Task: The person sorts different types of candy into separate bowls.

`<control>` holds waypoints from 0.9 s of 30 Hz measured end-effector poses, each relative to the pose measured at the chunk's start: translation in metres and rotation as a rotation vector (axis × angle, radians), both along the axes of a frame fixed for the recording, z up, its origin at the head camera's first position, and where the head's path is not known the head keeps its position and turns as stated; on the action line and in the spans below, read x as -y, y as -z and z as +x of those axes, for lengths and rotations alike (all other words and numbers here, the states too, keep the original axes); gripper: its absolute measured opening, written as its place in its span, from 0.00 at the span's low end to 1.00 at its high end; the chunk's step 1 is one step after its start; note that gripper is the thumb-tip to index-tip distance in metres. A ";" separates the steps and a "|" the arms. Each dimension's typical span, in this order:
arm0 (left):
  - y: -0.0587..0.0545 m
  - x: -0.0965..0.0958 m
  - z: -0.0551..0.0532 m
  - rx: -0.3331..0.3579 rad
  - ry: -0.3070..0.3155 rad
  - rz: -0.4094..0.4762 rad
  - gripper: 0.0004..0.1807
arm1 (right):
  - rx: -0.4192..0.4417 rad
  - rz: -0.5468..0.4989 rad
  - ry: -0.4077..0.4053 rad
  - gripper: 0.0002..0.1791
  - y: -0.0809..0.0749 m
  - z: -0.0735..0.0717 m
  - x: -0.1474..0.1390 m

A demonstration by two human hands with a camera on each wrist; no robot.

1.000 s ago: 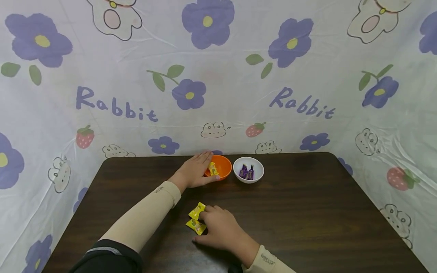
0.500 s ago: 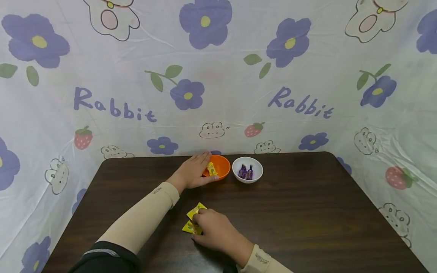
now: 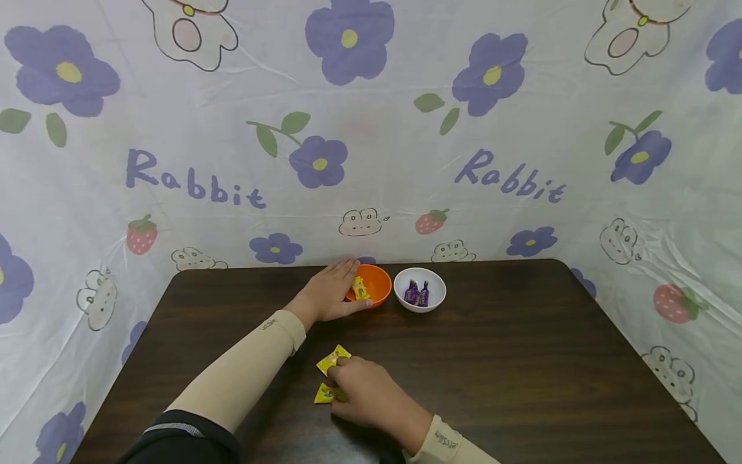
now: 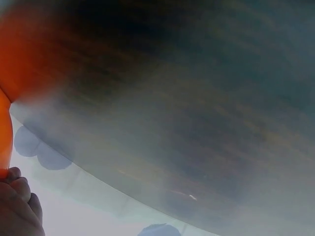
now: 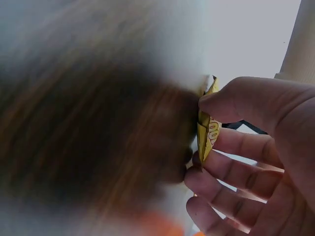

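Observation:
In the head view my left hand point(image 3: 328, 293) lies along the near left side of an orange bowl point(image 3: 380, 281), fingers straight and thumb at the front rim. The left wrist view shows fingertips against that bowl's outer wall point(image 4: 5, 140). A yellow wrapped candy point(image 3: 361, 289) is inside it. My right hand point(image 3: 371, 393) pinches a yellow wrapped candy point(image 5: 208, 125) between thumb and fingers, low over the table; part of this candy point(image 3: 324, 394) shows past the fingertips in the head view. Just beyond it, a second yellow candy point(image 3: 333, 359) lies partly behind the index finger.
Right of the orange bowl stands a white bowl point(image 3: 438, 298) with several purple wrapped candies point(image 3: 416, 294). Both bowls are near the back edge of the dark wooden table point(image 3: 522, 361). A printed curtain point(image 3: 371, 129) hangs behind and at the sides.
My right hand has moved slightly left and closed its fingers on the nearer yellow candy, which has turned and now shows less. The left hand stays at the orange bowl.

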State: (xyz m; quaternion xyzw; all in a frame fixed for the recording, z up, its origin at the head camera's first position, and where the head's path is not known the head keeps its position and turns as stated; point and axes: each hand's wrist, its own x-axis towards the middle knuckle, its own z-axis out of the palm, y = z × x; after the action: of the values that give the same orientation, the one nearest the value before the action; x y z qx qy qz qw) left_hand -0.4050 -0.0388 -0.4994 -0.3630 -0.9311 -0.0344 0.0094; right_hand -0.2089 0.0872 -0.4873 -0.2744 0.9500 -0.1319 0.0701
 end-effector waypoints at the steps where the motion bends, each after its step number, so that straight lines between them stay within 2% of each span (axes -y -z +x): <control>1: 0.000 0.001 0.000 0.000 -0.001 -0.004 0.58 | 0.009 0.003 0.000 0.11 0.000 0.000 -0.001; 7: -0.003 0.001 0.001 0.014 0.003 -0.003 0.58 | 0.052 -0.030 0.012 0.12 -0.002 0.000 -0.012; 15: -0.005 0.001 0.002 0.007 -0.001 -0.005 0.57 | 0.025 -0.098 -0.015 0.12 -0.003 -0.001 -0.037; 20: -0.005 0.000 0.002 0.008 -0.005 -0.004 0.57 | 0.027 -0.116 0.004 0.11 -0.004 -0.001 -0.051; 27: 0.000 -0.002 -0.001 0.010 -0.007 -0.004 0.58 | 0.031 -0.146 0.048 0.09 -0.001 -0.002 -0.072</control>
State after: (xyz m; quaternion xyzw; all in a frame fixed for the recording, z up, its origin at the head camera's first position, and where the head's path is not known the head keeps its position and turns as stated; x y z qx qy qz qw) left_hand -0.4065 -0.0370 -0.4993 -0.3596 -0.9325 -0.0343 0.0042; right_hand -0.2106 0.1592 -0.4862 -0.2537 0.9429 -0.2068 0.0615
